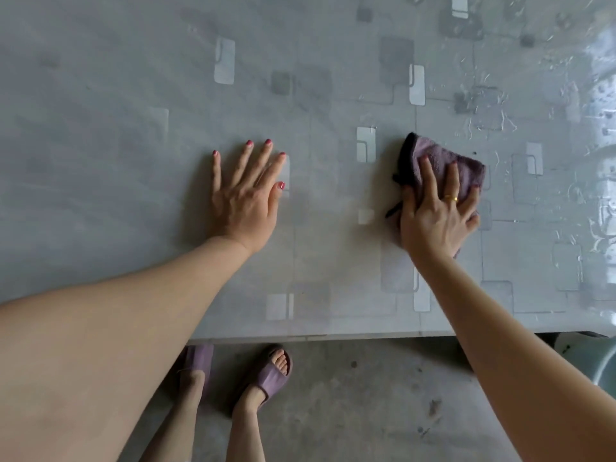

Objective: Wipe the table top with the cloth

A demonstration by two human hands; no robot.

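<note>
Table top [133, 95]: we see a grey surface with a pattern of pale and dark rounded squares filling the upper three quarters of the frame; its near edge runs across the lower part.
Cloth [446, 161]: we find a mauve towel cloth with a dark edge lying flat on the table top at centre right of the frame, bunched a little under the palm.
Right hand [436, 211]: we see it pressed down on the cloth, fingers spread and nearly straight over the fabric, the thumb at the cloth's left dark edge; it does not clench the cloth but bears on it from above.
Ring [450, 197]: we note a gold band on one finger of the right hand.
Left hand [248, 195]: we see it laid flat on the bare table top at the centre of the frame, fingers straight and fanned out, holding nothing, well apart from the cloth.
Wet patch [550, 95]: we see glossy streaks and drops on the table at upper right, beyond and beside the cloth.
Floor [366, 395]: we see grey concrete along the bottom of the frame, below the table's edge.
Slippers [270, 375]: we see two mauve slides on the person's feet at bottom centre, toes near the table's edge.
</note>
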